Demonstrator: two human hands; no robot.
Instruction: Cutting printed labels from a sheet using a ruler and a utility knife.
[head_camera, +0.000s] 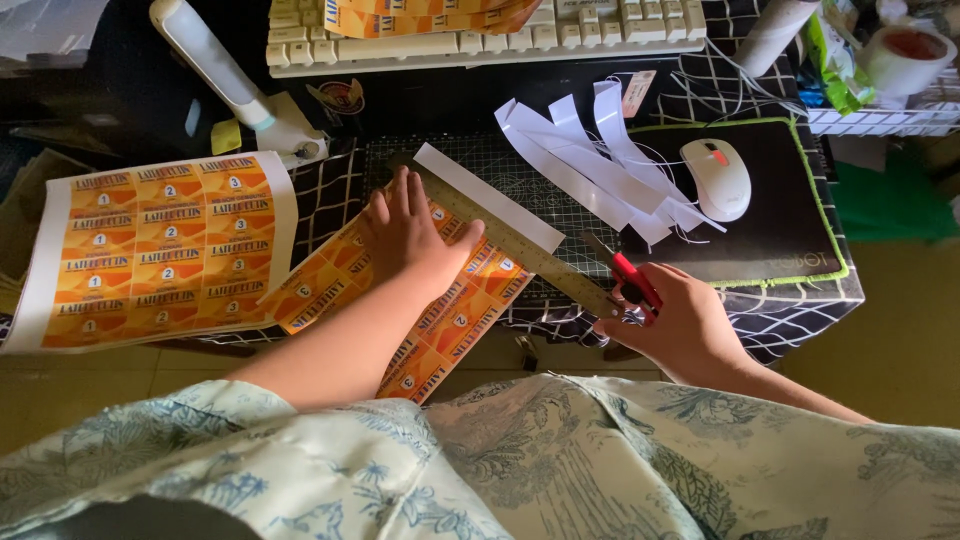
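A: Where's the orange label sheet (455, 320) being worked on?

B: It lies slanted on the dark cutting mat (540, 190), its near corner hanging over the front edge of the surface (800, 310). A metal ruler (520, 250) lies across its far edge, running from upper left to lower right.

A: And the left hand (410, 235)?

B: Flat, fingers spread, palm pressing down on the sheet with the thumb against the ruler. Its grip is released; it closes on nothing and only bears down.

A: The right hand (680, 325)?

B: Its grip is clenched around a red-handled cutter (630, 280), whose tip sits at the lower end of the ruler.

A: Is there anything along the ruler's far side?

B: A long white paper strip (490, 195) lies just beyond it, parallel to it.

A: What lies farther out?

B: To the right, a heap of white paper offcuts (590, 160) spills onto a black mouse pad (770, 230) with a green border, touching a white mouse (718, 178). To the left, a second orange label sheet (150, 250) lies flat, well apart from the first. Behind it stands a white handheld tool (220, 70) on its base. A pale keyboard (500, 40) runs along the back, with more orange sheets on top. A roll of tape (905, 55) sits at the far right corner.
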